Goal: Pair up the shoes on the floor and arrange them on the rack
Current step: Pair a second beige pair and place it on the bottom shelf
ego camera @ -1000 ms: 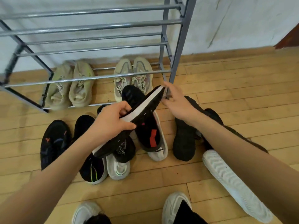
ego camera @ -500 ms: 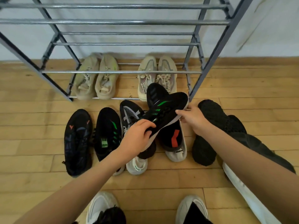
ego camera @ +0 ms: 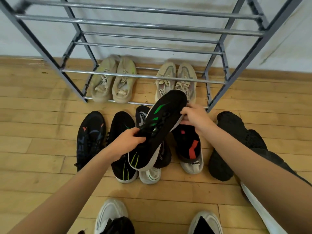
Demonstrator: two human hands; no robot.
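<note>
The left hand point(ego camera: 128, 141) and right hand point(ego camera: 195, 118) grip one black shoe point(ego camera: 162, 119); two beige pairs point(ego camera: 121, 81) sit on the far rack point(ego camera: 152, 26), dark shoes point(ego camera: 91, 141) lie unpaired near.

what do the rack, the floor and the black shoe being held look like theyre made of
rack: likely metal; grey painted uprights, shiny round bars.
floor: wood or wood-look planks, pale with slight sheen, grain and seams showing.
black shoe: seemingly matte knit fabric upper; pale sole edge, maybe rubber or foam.

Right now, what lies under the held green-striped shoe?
Under the green-striped shoe, a patterned shoe and the red-marked shoe show partly; the rest is covered.
</note>
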